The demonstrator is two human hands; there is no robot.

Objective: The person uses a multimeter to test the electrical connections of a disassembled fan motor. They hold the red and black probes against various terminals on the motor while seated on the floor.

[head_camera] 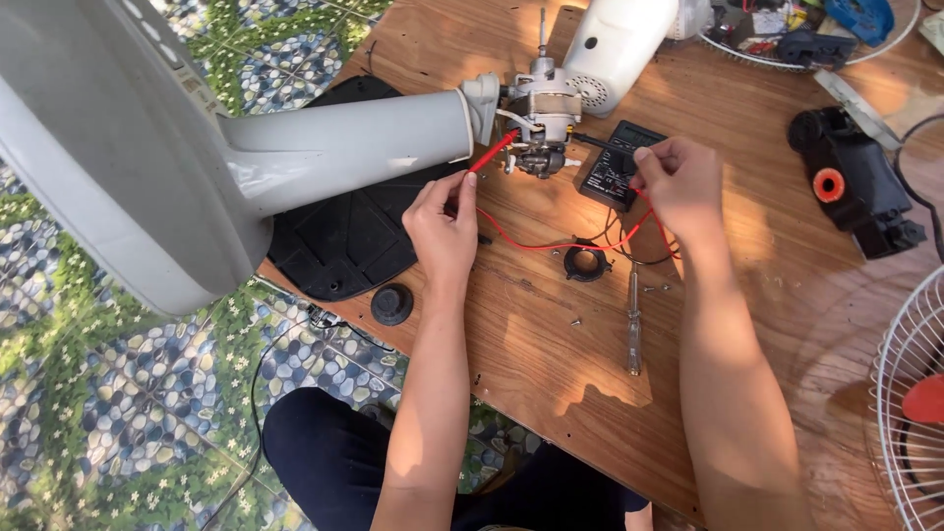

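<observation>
My left hand [442, 224] pinches a red test probe [494, 152], its tip against the exposed fan motor [541, 123] at the end of the grey fan stand neck [344, 147]. My right hand [678, 182] holds a black test probe [595, 143] that points at the same motor, and it rests over a black multimeter [612, 169]. A red lead wire [551, 241] loops across the wooden table [551, 334] between my hands. The white motor cover [615, 44] lies just behind the motor.
A black base plate [344, 241], a round black cap [392, 304], a black ring [587, 263], a screwdriver [633, 324] and loose screws lie on the table. A black part with an orange knob [851, 182] sits right. A wire fan guard [910, 393] fills the lower right corner; a tray of parts [796, 34] stands at the back.
</observation>
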